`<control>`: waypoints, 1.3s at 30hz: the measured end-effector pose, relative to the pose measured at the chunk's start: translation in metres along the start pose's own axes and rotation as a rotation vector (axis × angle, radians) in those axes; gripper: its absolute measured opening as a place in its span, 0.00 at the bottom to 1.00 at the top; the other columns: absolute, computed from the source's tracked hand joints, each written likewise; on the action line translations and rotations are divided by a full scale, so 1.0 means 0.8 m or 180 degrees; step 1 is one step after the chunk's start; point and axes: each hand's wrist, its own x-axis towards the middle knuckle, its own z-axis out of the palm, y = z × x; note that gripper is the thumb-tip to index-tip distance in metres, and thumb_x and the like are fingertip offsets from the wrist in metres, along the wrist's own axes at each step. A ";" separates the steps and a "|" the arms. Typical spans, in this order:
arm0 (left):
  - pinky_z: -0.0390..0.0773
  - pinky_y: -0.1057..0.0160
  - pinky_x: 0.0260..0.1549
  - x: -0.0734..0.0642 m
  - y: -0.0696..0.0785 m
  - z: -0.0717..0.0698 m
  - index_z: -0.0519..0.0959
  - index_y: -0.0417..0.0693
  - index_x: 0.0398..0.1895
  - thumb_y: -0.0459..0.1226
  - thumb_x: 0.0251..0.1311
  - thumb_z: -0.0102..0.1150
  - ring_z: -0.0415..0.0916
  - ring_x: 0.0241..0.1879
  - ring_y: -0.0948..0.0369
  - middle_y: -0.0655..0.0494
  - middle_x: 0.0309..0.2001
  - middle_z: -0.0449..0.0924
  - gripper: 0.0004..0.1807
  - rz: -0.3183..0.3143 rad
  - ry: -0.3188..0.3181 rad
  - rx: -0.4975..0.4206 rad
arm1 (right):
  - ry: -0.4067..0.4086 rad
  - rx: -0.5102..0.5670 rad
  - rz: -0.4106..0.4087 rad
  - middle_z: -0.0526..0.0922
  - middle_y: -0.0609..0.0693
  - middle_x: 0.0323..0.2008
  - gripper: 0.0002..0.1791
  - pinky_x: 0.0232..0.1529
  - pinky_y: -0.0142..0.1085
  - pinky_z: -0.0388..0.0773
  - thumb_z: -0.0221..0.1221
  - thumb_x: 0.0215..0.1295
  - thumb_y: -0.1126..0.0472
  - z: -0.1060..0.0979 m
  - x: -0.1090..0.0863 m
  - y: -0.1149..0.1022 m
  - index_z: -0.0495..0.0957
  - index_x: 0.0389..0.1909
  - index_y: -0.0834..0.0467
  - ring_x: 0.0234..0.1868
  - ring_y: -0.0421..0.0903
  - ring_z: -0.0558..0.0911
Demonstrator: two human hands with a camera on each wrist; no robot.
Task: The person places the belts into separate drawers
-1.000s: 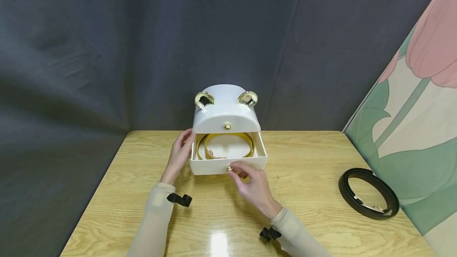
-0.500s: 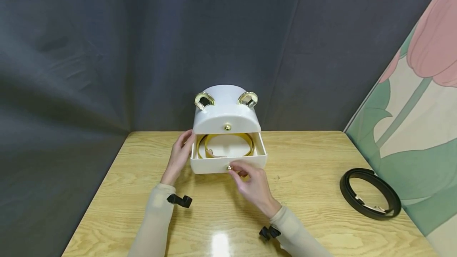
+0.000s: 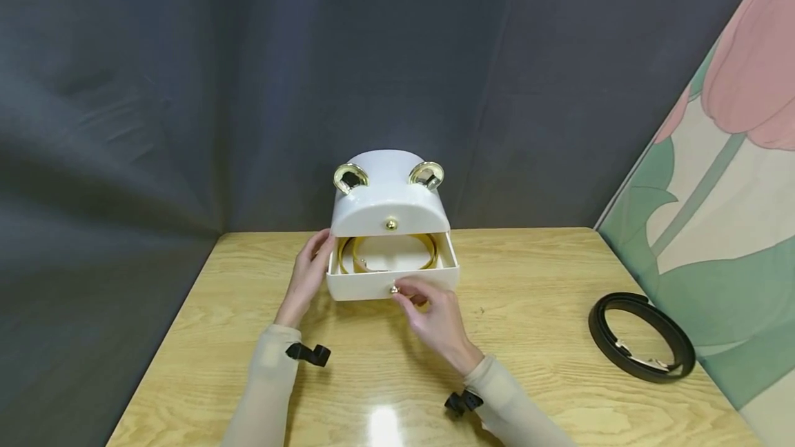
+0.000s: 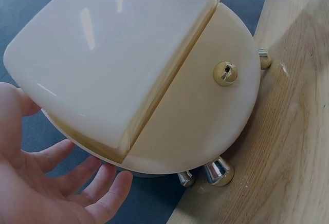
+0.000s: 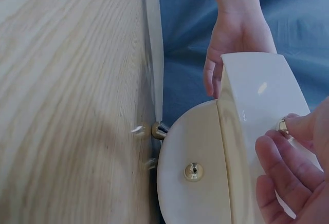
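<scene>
A white case (image 3: 390, 181) is placed on the wood-grain surface (image 3: 528, 295), in front of a dark curtain (image 3: 397, 54). Its lower drawer (image 3: 360, 287) is partly extended toward the person. The drawer's gold knob (image 3: 394, 289) is pinched between thumb and fingers by the grip of the right hand (image 3: 438, 317). The left hand (image 3: 306, 274) is set against the left side of the case; its grip is spread, with the fingers loosely bent along the edge. A coiled yellow belt (image 3: 434, 252) is contained in the drawer. A second gold knob (image 3: 390, 224) is fitted to the panel above. A coiled black belt (image 3: 599, 328) is positioned on the surface at the right, well apart from the case.
</scene>
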 end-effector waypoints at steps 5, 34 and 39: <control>0.71 0.44 0.71 -0.001 0.002 -0.001 0.64 0.49 0.81 0.57 0.83 0.46 0.65 0.77 0.47 0.45 0.79 0.66 0.34 0.0027 -0.0015 0.0007 | 0.0043 0.0038 0.0107 0.93 0.53 0.36 0.11 0.34 0.35 0.88 0.75 0.62 0.68 0.003 0.006 0.002 0.89 0.45 0.59 0.29 0.42 0.89; 0.74 0.44 0.69 -0.002 0.002 -0.003 0.65 0.48 0.81 0.54 0.84 0.45 0.66 0.75 0.48 0.45 0.78 0.67 0.32 -0.0074 -0.0063 -0.0150 | 0.0142 0.0046 0.0414 0.93 0.51 0.38 0.09 0.37 0.36 0.88 0.73 0.64 0.67 0.018 0.024 0.014 0.90 0.45 0.57 0.32 0.43 0.90; 0.73 0.39 0.70 -0.002 0.003 -0.003 0.64 0.47 0.81 0.51 0.84 0.45 0.65 0.77 0.46 0.45 0.79 0.66 0.31 -0.0070 -0.0115 -0.0252 | 0.0155 0.0078 0.0454 0.93 0.51 0.39 0.10 0.37 0.37 0.88 0.73 0.64 0.67 0.020 0.028 0.019 0.90 0.45 0.57 0.34 0.44 0.90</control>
